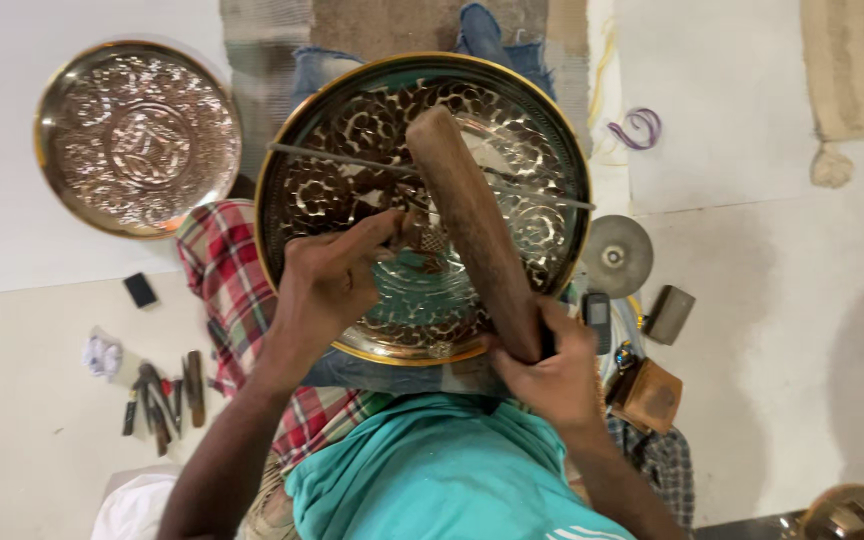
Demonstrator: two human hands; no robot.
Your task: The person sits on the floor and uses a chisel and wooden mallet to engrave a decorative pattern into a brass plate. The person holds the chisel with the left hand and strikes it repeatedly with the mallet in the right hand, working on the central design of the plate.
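The mallet and left hand hide part of the tray pattern. Whatever the left fingers pinch is too small to tell. A brass vessel is cut off at the bottom edge. Small tools on the floor are indistinct.

free: floor right | blocked: wooden mallet across engraved tray

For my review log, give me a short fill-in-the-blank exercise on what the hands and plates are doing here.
1. The right hand grips a wooden ____.
2. The left hand rests on the large engraved ____ on the lap.
3. A second brass plate lies on the floor to the picture's ____.
4. The person wears a ____ shirt.

Missing words: mallet; plate; left; teal
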